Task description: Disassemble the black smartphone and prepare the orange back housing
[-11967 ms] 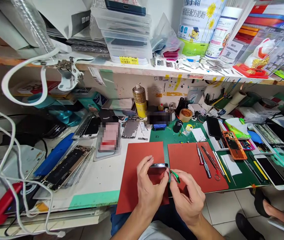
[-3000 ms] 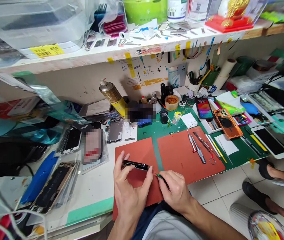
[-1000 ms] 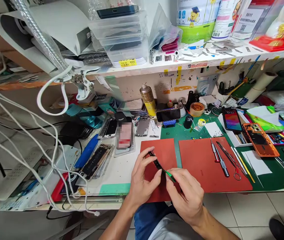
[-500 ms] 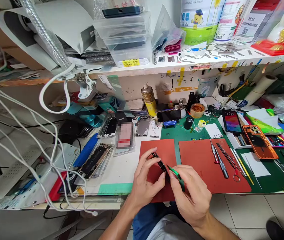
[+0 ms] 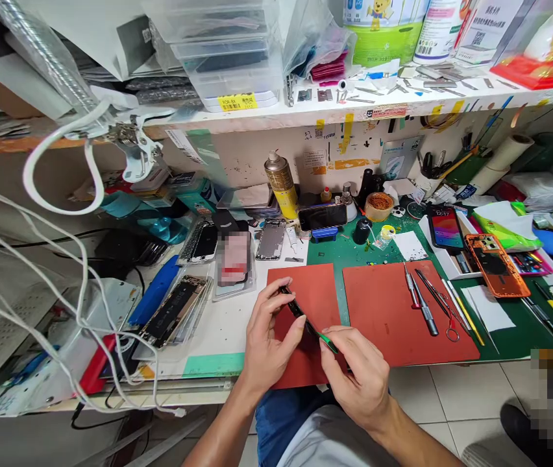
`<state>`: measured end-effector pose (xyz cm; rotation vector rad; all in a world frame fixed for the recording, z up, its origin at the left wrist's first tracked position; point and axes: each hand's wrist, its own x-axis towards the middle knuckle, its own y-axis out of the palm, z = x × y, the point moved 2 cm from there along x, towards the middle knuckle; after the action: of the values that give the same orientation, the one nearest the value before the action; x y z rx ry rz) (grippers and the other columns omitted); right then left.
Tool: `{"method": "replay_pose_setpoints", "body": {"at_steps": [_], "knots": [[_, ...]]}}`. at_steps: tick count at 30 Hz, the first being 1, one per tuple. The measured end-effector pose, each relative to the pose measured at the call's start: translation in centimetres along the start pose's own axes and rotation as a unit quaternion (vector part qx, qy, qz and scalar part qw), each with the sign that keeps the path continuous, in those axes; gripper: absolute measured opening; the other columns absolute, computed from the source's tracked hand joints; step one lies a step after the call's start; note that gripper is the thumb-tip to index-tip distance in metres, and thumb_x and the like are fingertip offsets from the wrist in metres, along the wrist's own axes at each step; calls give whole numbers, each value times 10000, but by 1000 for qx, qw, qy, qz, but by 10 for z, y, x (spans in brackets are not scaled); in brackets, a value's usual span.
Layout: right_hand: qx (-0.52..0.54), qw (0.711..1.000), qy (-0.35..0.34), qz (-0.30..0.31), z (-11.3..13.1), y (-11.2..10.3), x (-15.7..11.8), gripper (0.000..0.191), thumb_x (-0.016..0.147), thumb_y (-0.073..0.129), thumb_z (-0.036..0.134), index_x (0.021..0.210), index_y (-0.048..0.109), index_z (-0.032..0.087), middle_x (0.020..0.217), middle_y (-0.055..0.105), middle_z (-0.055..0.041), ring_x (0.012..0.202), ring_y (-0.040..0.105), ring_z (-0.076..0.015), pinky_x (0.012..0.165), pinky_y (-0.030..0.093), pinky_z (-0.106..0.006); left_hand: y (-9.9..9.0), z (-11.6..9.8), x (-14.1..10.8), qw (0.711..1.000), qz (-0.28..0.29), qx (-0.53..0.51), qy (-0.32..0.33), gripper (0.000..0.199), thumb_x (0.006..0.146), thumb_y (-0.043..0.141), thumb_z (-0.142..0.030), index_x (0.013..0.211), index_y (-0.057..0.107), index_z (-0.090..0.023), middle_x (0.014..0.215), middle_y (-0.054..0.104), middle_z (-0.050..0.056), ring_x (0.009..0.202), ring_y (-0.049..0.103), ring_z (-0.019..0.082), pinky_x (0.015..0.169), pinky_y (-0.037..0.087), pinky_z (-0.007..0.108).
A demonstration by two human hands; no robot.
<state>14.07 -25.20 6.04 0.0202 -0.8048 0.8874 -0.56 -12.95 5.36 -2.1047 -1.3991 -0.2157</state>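
Observation:
My left hand (image 5: 272,340) is closed on a thin black phone (image 5: 297,308), seen almost edge-on and tilted above the left red mat (image 5: 322,288). Fingers grip its far end while the thumb presses on its side. In my right hand (image 5: 361,373), a small green pry tool (image 5: 328,342) is pinched between thumb and fingers. The tool's front end meets the phone's near end; its exact contact is hidden by the fingers.
Screwdrivers (image 5: 425,311), scissors (image 5: 452,332) and tweezers lie on the right red mat (image 5: 376,324). An orange phone housing (image 5: 498,266) sits at right. An opened phone (image 5: 174,311) and white cables (image 5: 79,285) are at left. A shelf (image 5: 315,115) overhangs the back.
The phone has turned more edge-on, and the green tool has come against its near end. The right hand has moved closer in. The whole view has shifted slightly.

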Motion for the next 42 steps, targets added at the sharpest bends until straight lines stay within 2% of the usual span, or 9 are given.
{"method": "replay_pose_setpoints", "body": {"at_steps": [11,18,42], "knots": [[-33,999,-3,31,-5,2,-10,219,1005,606,16,1107,709,181,884,756,-78,805,751,-210,780,643,-329,0,-1,1,1000,-3,-2,12,315,1024,713,-220,1324,649,-289,1555,577,143,1425,611,313,1094,584,499],[-39,998,6,42,-11,1,-19,215,1013,600,28,1109,713,182,889,753,-78,816,748,-210,789,641,-327,-1,-1,2,1000,-10,-4,15,323,1018,726,-216,1326,658,-291,1549,585,131,1435,593,292,1150,546,505],[-55,995,25,82,-20,-5,-43,240,1022,559,8,1144,694,165,881,726,-76,785,701,-213,748,602,-342,-1,-3,0,1000,-13,13,12,315,1023,716,-225,1330,686,-288,1536,598,125,1414,617,309,1170,533,545]]}}
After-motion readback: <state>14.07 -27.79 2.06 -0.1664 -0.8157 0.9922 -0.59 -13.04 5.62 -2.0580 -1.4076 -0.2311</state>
